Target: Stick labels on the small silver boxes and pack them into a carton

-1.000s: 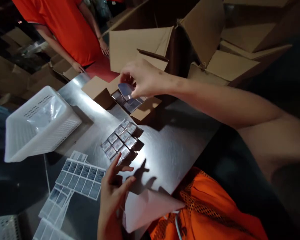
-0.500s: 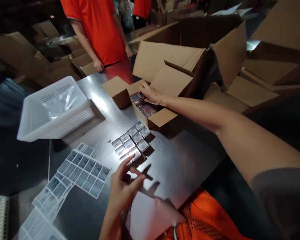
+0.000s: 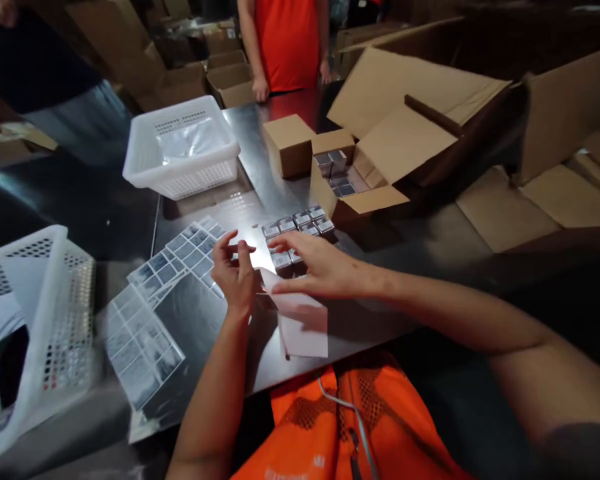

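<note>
1. A packing room with brown cardboard boxes stacked all round; a shiny metal counter [image 3: 215, 320] fills the middle, and a person in an orange shirt [image 3: 287, 40] stands at its far edge.
2. Half a second ago the right hand was reaching into the open carton at the far side; now the right hand [image 3: 320, 267] has come back and lies flat, fingers spread, on the near end of the block of small boxes [image 3: 300, 230] in the middle of the counter.
3. The left hand [image 3: 235, 273] has risen from the near edge and sits just left of that block, fingers curled with the tips drawn together; what it pinches cannot be told.
4. A white paper sheet [image 3: 303, 320] lies beneath both hands.
5. The open carton [image 3: 360, 200] holds more glossy wrapped small boxes in rows.
6. A white perforated plastic basket [image 3: 180, 150] at the far left holds clear film.
7. Sheets of rectangular labels [image 3: 180, 257] lie flat left of the hands.
</note>
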### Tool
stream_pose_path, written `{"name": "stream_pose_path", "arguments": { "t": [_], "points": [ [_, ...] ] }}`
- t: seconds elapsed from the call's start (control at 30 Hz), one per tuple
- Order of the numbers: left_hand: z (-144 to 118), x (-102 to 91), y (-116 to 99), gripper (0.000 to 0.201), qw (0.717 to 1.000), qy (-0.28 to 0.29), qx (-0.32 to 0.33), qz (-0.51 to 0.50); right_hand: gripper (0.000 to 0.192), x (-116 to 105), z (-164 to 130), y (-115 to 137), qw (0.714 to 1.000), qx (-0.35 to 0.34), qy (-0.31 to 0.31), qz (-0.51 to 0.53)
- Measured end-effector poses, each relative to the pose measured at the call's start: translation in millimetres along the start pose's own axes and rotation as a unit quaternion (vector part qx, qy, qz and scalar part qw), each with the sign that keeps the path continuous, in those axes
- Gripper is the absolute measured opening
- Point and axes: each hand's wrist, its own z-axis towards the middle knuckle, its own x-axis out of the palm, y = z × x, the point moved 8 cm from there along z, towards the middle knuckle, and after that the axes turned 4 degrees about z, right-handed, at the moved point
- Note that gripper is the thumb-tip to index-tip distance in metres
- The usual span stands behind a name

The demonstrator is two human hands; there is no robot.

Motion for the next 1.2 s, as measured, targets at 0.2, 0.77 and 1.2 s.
{"name": "stream_pose_path", "arguments": {
  "t": [0.2, 0.77, 1.2],
  "points": [
    [-1, 10.5, 4, 0.04, 0.978, 0.054, -0.086, -0.185, 0.041, 48, -6, -24, 0.991, 0.096, -0.028, 0.092],
    [-38, 60.8, 16, 0.058, 0.861, 0.359, -0.294, -0.208, 0.012, 12, -42, -7, 0.943, 0.005, -0.199, -0.268],
    [-12, 45.7, 39, 0.065, 0.877, 0.278, -0.313, -0.235, 0.013, -8, -41, 62, 0.956, -0.265, -0.052, -0.11]
  ]
}}
